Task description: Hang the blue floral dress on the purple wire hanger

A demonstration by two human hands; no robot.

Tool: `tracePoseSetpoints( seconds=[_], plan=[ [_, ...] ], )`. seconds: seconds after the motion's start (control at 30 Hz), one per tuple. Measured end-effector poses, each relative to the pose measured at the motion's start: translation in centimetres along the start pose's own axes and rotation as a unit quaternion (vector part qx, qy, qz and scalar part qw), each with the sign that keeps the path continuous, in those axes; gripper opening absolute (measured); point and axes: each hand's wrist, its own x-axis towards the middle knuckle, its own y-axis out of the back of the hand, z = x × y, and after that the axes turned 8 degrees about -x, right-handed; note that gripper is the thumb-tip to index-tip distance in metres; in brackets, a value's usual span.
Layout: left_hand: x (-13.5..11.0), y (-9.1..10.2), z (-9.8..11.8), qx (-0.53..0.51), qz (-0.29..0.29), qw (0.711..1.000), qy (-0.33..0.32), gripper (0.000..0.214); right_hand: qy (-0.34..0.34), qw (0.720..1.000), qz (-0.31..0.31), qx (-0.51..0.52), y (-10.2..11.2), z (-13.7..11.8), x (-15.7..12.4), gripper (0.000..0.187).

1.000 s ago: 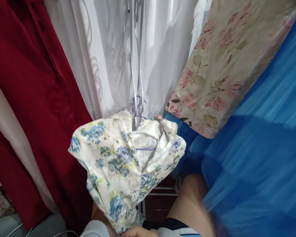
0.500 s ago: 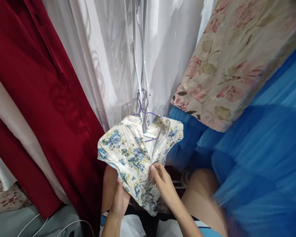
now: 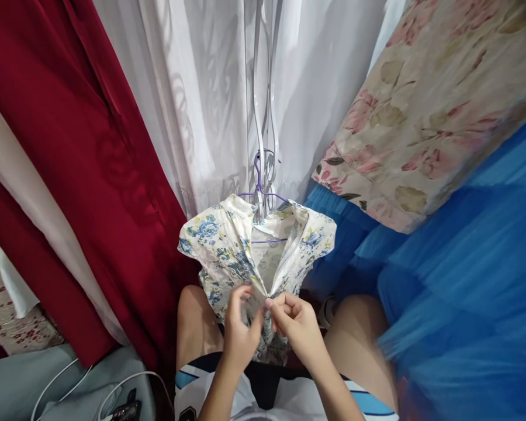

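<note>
A white dress (image 3: 228, 257) with blue and green flowers hangs on a purple hanger (image 3: 258, 175) in front of my knees. Its V-neck opening faces me, and the lower part lies bunched between my legs. My right hand (image 3: 296, 321) pinches the fabric at the bottom of the V, thumb against fingers. Just left of that spot is my left hand (image 3: 241, 327), thumb and fingers apart and a little blurred. It is over the front of the dress, and I see nothing held in it.
White metal bars (image 3: 263, 88) rise behind the hanger before a white curtain (image 3: 210, 105). Red cloth (image 3: 114, 193) hangs on the left. Pink-flowered fabric (image 3: 412, 134) and blue tulle (image 3: 456, 280) hang on the right. A white cable (image 3: 131, 377) crosses a grey surface (image 3: 13, 380) at lower left.
My left hand has moved right and up from the side of the dress to near my right hand. The neck opening has spread wider. My right hand keeps its pinch.
</note>
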Motion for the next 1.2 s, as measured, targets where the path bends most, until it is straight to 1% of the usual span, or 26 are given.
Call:
tracePoseSetpoints(
  seconds=[0.03,0.07,0.17,0.27,0.3,0.37,0.43,0.47,0.5,0.57,0.63,0.67,0.7,0.73,0.8,0.87,0.93,1.0,1.1,1.2],
  plan=[
    [-0.1,-0.6,0.4,-0.004,-0.056,0.998,0.012,0.018,0.001,1.000,-0.008,0.007,-0.3,-0.3,0.0,0.040],
    [-0.1,-1.1,0.8,-0.007,-0.087,0.996,0.021,0.012,0.003,1.000,-0.015,0.015,-0.5,-0.7,0.3,0.039],
    [0.3,-1.8,1.6,0.000,-0.125,0.992,0.014,0.013,0.021,0.999,-0.020,0.027,-0.4,-3.0,2.4,0.040],
    [0.7,-1.4,1.7,0.050,-0.172,0.984,-0.002,0.008,0.068,0.997,0.000,0.037,0.7,-7.0,6.4,0.040],
    [0.8,-1.2,1.5,0.070,-0.181,0.981,-0.002,0.007,0.081,0.995,0.017,0.053,1.0,-8.6,7.9,0.036],
    [0.8,-0.8,0.8,0.097,-0.201,0.975,-0.004,0.008,0.099,0.992,0.019,0.071,1.4,-11.4,10.3,0.031],
    [1.0,-0.6,-0.2,0.102,-0.217,0.971,-0.006,0.008,0.109,0.990,0.021,0.092,1.3,-13.3,11.7,0.027],
    [1.3,-0.5,-0.6,0.099,-0.221,0.970,-0.006,0.008,0.112,0.989,0.021,0.096,1.2,-13.7,11.9,0.026],
    [1.8,-0.3,-0.8,0.091,-0.219,0.972,-0.007,0.008,0.113,0.989,0.018,0.093,0.9,-13.8,11.9,0.026],
    [3.7,0.1,-0.3,0.060,-0.186,0.980,-0.022,0.003,0.114,0.991,0.012,0.073,0.5,-13.3,11.2,0.028],
    [6.6,0.5,1.5,0.025,-0.130,0.989,-0.069,0.022,0.117,0.992,0.012,0.047,0.2,-12.5,10.2,0.030],
    [8.3,0.7,2.8,0.012,-0.105,0.989,-0.104,0.032,0.123,0.992,0.014,0.035,0.1,-12.1,9.7,0.030],
    [10.1,0.8,4.3,0.010,-0.092,0.986,-0.142,0.039,0.132,0.991,0.017,0.023,0.0,-11.9,9.3,0.030],
    [11.8,0.9,5.8,0.014,-0.099,0.979,-0.179,0.040,0.144,0.989,0.018,0.011,0.0,-11.8,9.0,0.030],
    [14.9,0.6,8.2,0.040,-0.133,0.961,-0.239,0.028,0.171,0.985,0.019,-0.010,0.1,-11.8,8.8,0.027],
    [16.9,0.2,9.6,0.068,-0.134,0.944,-0.294,0.019,0.190,0.981,0.032,-0.028,0.1,-11.8,9.0,0.026],
    [17.6,-0.4,10.0,0.092,-0.109,0.934,-0.328,0.017,0.200,0.977,0.053,-0.040,0.0,-11.4,9.5,0.026],
    [17.6,-0.8,9.7,0.107,-0.075,0.933,-0.336,0.015,0.205,0.975,0.067,-0.047,0.0,-10.6,9.8,0.027],
    [17.5,-0.7,8.9,0.107,-0.017,0.943,-0.314,0.013,0.204,0.972,0.077,-0.088,0.1,-8.8,10.0,0.027],
    [18.5,0.4,8.4,0.052,0.085,0.956,-0.276,0.017,0.175,0.969,0.091,-0.147,0.6,-6.9,9.9,0.030]
  ],
)
